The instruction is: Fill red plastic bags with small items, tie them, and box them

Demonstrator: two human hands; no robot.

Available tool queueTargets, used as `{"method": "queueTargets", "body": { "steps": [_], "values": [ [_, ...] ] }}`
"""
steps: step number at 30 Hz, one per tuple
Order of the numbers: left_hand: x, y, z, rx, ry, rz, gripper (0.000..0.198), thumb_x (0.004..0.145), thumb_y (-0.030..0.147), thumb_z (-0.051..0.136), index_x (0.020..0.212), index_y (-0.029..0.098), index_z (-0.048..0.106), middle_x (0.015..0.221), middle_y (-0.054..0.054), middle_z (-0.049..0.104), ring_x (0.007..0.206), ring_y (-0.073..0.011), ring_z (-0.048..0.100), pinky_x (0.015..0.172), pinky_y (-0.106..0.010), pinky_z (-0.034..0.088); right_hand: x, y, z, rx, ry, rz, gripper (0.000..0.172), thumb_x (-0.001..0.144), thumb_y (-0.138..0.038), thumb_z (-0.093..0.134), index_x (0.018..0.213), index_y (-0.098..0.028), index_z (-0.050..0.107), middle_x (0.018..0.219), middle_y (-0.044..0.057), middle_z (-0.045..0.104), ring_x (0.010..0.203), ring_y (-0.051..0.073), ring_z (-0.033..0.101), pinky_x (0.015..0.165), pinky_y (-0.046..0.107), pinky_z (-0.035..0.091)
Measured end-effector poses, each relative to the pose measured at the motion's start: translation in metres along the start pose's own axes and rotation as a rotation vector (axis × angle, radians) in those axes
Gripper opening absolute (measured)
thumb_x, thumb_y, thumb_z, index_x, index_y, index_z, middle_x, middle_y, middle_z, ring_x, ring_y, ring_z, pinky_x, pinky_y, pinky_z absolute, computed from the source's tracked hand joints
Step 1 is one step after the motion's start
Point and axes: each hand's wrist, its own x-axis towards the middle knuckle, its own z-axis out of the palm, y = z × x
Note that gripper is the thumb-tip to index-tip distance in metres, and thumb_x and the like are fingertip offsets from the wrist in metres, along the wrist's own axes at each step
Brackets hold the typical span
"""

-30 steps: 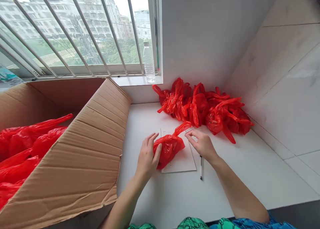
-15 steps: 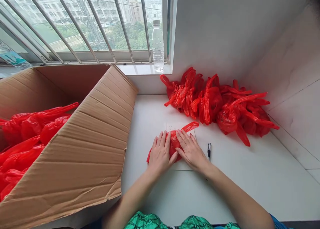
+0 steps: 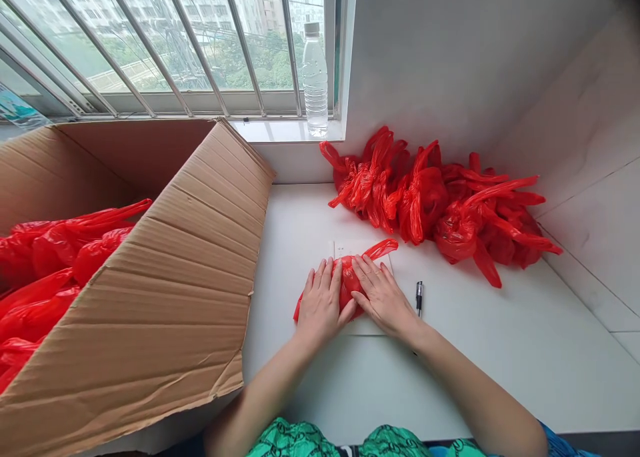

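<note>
A small red plastic bag (image 3: 350, 278) lies on a white card (image 3: 360, 249) on the white counter (image 3: 500, 350). My left hand (image 3: 323, 304) presses flat on the bag's left side, fingers stretched out. My right hand (image 3: 383, 297) lies flat on its right side, fingers also extended. One handle of the bag sticks out toward the upper right. Most of the bag is hidden under both palms.
A pile of knotted red bags (image 3: 440, 204) lies against the back wall. A black pen (image 3: 419, 296) rests right of my right hand. A large open cardboard box (image 3: 165, 290) with more red bags (image 3: 50, 270) stands at left. A water bottle (image 3: 315, 77) stands on the windowsill.
A second ago my left hand cupped the bag's side and my right pinched its handle; now both hands press flat on the bag. The view shifted slightly downward.
</note>
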Motion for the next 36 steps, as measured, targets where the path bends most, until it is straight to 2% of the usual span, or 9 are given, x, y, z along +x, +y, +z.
{"method": "queueTargets", "body": {
  "steps": [10,18,21,24,27,29,32,34,36],
  "values": [
    [0.000,0.001,0.000,0.000,-0.001,0.001,0.072,0.092,0.046,0.049,0.152,0.013,0.032,0.157,-0.017,0.035,0.148,-0.0326,0.029,0.120,-0.051,0.026,0.000,0.001,0.000,-0.002,-0.033,0.014,0.063,0.105,-0.045,0.027,0.160,-0.025,0.004,0.164,0.005,0.020,0.152,0.025,0.018,0.120,0.056,0.024],
    [0.004,0.000,-0.001,-0.039,-0.032,-0.026,0.070,0.091,0.046,0.052,0.151,0.014,0.034,0.157,-0.016,0.035,0.148,-0.0315,0.029,0.120,-0.051,0.026,0.003,0.000,0.001,0.018,-0.047,0.027,0.059,0.105,-0.043,0.027,0.158,-0.021,0.019,0.164,0.006,0.023,0.152,0.025,0.020,0.120,0.056,0.022],
    [0.003,-0.003,-0.008,-0.090,-0.083,-0.030,0.070,0.091,0.049,0.053,0.151,0.017,0.035,0.157,-0.014,0.036,0.147,-0.0306,0.032,0.120,-0.050,0.026,0.003,0.006,-0.001,0.091,-0.008,-0.027,0.059,0.104,-0.045,0.032,0.158,-0.024,0.022,0.162,0.007,0.029,0.150,0.026,0.025,0.119,0.057,0.024],
    [0.003,-0.006,-0.021,-0.136,-0.124,-0.027,0.071,0.090,0.060,0.052,0.147,0.021,0.040,0.155,-0.013,0.039,0.144,-0.0315,0.035,0.117,-0.051,0.030,0.003,0.016,-0.012,0.190,0.088,-0.129,0.061,0.100,-0.049,0.042,0.154,-0.022,0.031,0.155,0.011,0.042,0.144,0.027,0.038,0.116,0.052,0.032],
    [0.005,-0.002,-0.035,-0.110,-0.035,-0.080,0.057,0.092,0.065,0.047,0.130,0.024,0.057,0.145,-0.012,0.051,0.135,-0.0311,0.044,0.109,-0.049,0.037,0.002,0.029,-0.029,0.244,0.254,-0.136,0.052,0.098,-0.047,0.048,0.143,-0.020,0.048,0.139,0.012,0.059,0.129,0.027,0.054,0.107,0.046,0.042],
    [0.009,0.005,-0.040,-0.054,0.000,-0.109,0.047,0.092,0.062,0.049,0.114,0.023,0.064,0.127,-0.010,0.062,0.120,-0.0294,0.054,0.098,-0.045,0.044,0.001,0.036,-0.038,0.256,0.335,-0.111,0.039,0.099,-0.043,0.048,0.129,-0.020,0.059,0.124,0.010,0.068,0.116,0.027,0.061,0.101,0.044,0.044],
    [0.011,0.017,-0.045,0.013,-0.088,-0.136,0.030,0.093,0.048,0.055,0.097,0.020,0.065,0.101,-0.009,0.068,0.098,-0.0263,0.061,0.077,-0.036,0.047,0.000,0.042,-0.040,0.269,0.360,-0.100,0.027,0.100,-0.037,0.048,0.109,-0.022,0.069,0.103,0.006,0.075,0.098,0.024,0.067,0.095,0.043,0.046],
    [0.006,0.022,-0.053,-0.022,-0.127,-0.147,0.019,0.096,0.036,0.052,0.095,0.020,0.062,0.098,-0.006,0.068,0.090,-0.0227,0.062,0.068,-0.031,0.044,0.000,0.043,-0.037,0.278,0.345,-0.109,0.025,0.100,-0.035,0.048,0.102,-0.023,0.071,0.096,0.004,0.076,0.090,0.022,0.069,0.093,0.042,0.046],
    [-0.006,0.024,-0.071,-0.119,-0.099,-0.144,0.016,0.097,0.032,0.047,0.096,0.021,0.059,0.096,-0.003,0.068,0.083,-0.0189,0.062,0.064,-0.029,0.041,0.000,0.042,-0.033,0.293,0.335,-0.120,0.026,0.101,-0.033,0.047,0.099,-0.023,0.071,0.095,0.003,0.077,0.087,0.021,0.070,0.095,0.042,0.046]
  ]
}}
